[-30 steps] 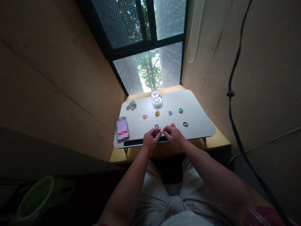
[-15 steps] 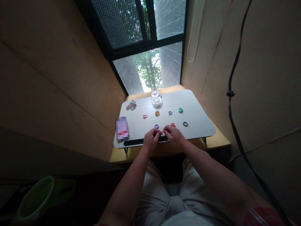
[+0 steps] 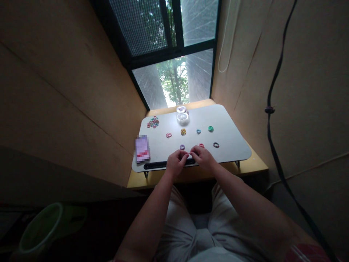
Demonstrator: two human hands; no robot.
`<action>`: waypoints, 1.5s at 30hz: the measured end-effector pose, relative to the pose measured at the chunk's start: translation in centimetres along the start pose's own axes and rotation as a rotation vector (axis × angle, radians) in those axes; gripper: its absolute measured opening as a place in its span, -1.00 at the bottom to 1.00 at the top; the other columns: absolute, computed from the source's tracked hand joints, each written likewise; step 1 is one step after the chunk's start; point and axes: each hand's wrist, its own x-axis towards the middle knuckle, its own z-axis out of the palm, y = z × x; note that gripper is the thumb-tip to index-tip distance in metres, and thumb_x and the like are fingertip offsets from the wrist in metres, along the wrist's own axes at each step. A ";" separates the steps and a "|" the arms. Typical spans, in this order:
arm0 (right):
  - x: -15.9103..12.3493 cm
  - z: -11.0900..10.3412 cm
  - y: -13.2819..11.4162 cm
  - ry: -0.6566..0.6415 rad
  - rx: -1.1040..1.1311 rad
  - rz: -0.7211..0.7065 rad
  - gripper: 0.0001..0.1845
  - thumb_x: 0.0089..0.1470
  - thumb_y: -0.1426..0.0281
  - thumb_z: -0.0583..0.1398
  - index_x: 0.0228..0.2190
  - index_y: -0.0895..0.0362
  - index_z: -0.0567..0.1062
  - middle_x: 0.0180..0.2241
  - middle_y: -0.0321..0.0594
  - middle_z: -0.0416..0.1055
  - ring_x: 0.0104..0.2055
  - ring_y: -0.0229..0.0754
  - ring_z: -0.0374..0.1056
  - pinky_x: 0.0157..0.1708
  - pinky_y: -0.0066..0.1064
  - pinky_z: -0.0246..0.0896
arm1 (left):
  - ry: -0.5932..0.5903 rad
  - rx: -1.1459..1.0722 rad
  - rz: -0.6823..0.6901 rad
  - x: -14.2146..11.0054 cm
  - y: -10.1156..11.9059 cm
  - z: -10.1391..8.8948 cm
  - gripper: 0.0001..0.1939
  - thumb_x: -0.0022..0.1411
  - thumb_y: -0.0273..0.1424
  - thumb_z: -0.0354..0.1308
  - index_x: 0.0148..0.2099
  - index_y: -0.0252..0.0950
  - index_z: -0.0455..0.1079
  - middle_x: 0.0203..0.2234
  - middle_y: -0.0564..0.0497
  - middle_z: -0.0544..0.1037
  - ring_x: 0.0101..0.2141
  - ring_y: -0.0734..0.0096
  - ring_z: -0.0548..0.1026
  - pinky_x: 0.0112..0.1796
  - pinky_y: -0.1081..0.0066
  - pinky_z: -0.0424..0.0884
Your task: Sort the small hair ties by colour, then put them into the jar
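From where I stand, the left hand (image 3: 176, 162) and the right hand (image 3: 202, 156) meet over the table's near edge, each with thumb and finger pinched together. Between the tips is a pale bit (image 3: 189, 154), too small for me to say what it is. Over the last second the hands have hardly moved; the view has swung slightly, so I'd say the head turned while the fingers kept at it. To my mind the work is at the same fiddly point.

Just beyond the fingers lie a purple ring (image 3: 182, 147) and a red ring (image 3: 201, 145), with a dark ring (image 3: 216, 145) to the right. Farther off, left to right, sit pink rings (image 3: 168, 135), a yellow bunch (image 3: 183, 131), a blue ring (image 3: 198, 131) and a green bunch (image 3: 211, 128). None of them has shifted on the white table (image 3: 231, 147). The mixed pile (image 3: 153, 122) at far left and the clear tub (image 3: 182, 118) by the window (image 3: 174, 78) are unchanged too.
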 end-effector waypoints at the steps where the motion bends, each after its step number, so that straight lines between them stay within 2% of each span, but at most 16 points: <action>1: 0.0 0.0 0.0 0.004 0.005 -0.001 -0.85 0.17 0.34 0.14 -0.44 0.10 0.40 -0.53 -0.34 0.33 -0.46 -0.23 0.21 -0.40 -0.39 0.09 | 0.002 -0.004 0.001 0.0 0.1 0.0 -0.77 0.24 -0.21 0.17 -0.26 -0.26 0.49 -0.50 0.05 0.54 -0.48 0.47 0.43 -0.39 0.47 0.32; 8: 0.0 -0.2 -0.2 -0.004 0.009 -0.021 -0.83 0.18 0.33 0.14 -0.44 0.11 0.41 -0.54 -0.33 0.33 -0.48 -0.25 0.20 -0.43 -0.41 0.08 | -0.011 -0.031 -0.001 0.1 0.1 -0.1 -0.78 0.23 -0.23 0.19 -0.25 -0.27 0.51 -0.47 0.03 0.58 -0.49 0.47 0.45 -0.42 0.48 0.34; 15: 0.0 -0.2 -0.3 -0.017 0.046 -0.008 -0.82 0.17 0.31 0.16 -0.45 0.11 0.40 -0.55 -0.33 0.33 -0.51 -0.26 0.19 -0.47 -0.42 0.08 | -0.036 -0.041 0.013 0.1 0.1 -0.2 -0.80 0.23 -0.28 0.20 -0.19 -0.26 0.55 -0.40 0.01 0.62 -0.44 0.45 0.50 -0.37 0.46 0.39; 19: -0.1 -0.1 -0.4 -0.025 0.067 0.006 -0.79 0.17 0.28 0.17 -0.45 0.11 0.40 -0.55 -0.32 0.33 -0.53 -0.27 0.19 -0.50 -0.42 0.07 | -0.022 -0.036 0.005 0.2 0.2 -0.3 -0.79 0.24 -0.26 0.19 -0.20 -0.25 0.57 -0.43 0.02 0.62 -0.45 0.44 0.49 -0.37 0.45 0.38; 24: -0.2 -0.3 -0.6 -0.026 0.045 0.004 -0.82 0.16 0.30 0.17 -0.45 0.10 0.41 -0.54 -0.31 0.36 -0.52 -0.25 0.20 -0.48 -0.41 0.09 | 0.027 -0.160 -0.060 0.6 0.1 -0.4 -0.79 0.23 -0.25 0.21 -0.23 -0.28 0.56 -0.36 -0.01 0.63 -0.35 0.41 0.53 -0.27 0.42 0.44; 27: -0.1 -0.4 -0.8 -0.027 0.044 0.000 -0.85 0.15 0.34 0.17 -0.44 0.10 0.41 -0.53 -0.31 0.37 -0.51 -0.26 0.22 -0.46 -0.41 0.11 | 0.044 -0.269 -0.115 1.2 0.1 -0.8 -0.74 0.20 -0.21 0.23 -0.23 -0.30 0.56 -0.36 -0.04 0.62 -0.34 0.37 0.54 -0.32 0.41 0.48; 30: -0.1 -0.5 -0.9 -0.035 0.039 0.006 -0.88 0.14 0.36 0.16 -0.43 0.11 0.42 -0.53 -0.32 0.36 -0.50 -0.26 0.23 -0.44 -0.41 0.11 | 0.063 -0.306 -0.150 2.4 0.2 -2.0 -0.69 0.15 -0.15 0.26 -0.23 -0.31 0.56 -0.33 -0.06 0.63 -0.34 0.36 0.54 -0.39 0.44 0.48; 33: -0.1 -0.5 -0.8 -0.047 0.018 0.004 -0.88 0.13 0.37 0.16 -0.43 0.11 0.42 -0.53 -0.33 0.36 -0.49 -0.26 0.23 -0.43 -0.42 0.11 | 0.080 -0.252 -0.153 4.3 0.0 -3.9 -0.66 0.13 -0.13 0.26 -0.23 -0.31 0.56 -0.36 -0.06 0.63 -0.39 0.40 0.51 -0.44 0.47 0.45; 38: -0.1 -0.6 -1.0 -0.052 0.032 0.001 -0.89 0.12 0.38 0.15 -0.43 0.11 0.42 -0.53 -0.33 0.36 -0.50 -0.27 0.22 -0.44 -0.43 0.10 | 0.116 -0.115 -0.209 8.1 -1.8 -6.5 -0.66 0.07 -0.15 0.28 -0.25 -0.33 0.56 -0.44 -0.05 0.61 -0.46 0.43 0.47 -0.50 0.50 0.34; 45: -0.2 -0.7 -1.2 -0.055 0.044 0.012 -0.91 0.11 0.40 0.16 -0.44 0.12 0.42 -0.53 -0.32 0.37 -0.50 -0.27 0.22 -0.44 -0.43 0.09 | 0.151 0.061 -0.224 12.1 -3.5 -7.5 -0.79 0.11 -0.30 0.23 -0.28 -0.33 0.57 -0.37 -0.10 0.66 -0.36 0.33 0.56 -0.31 0.41 0.42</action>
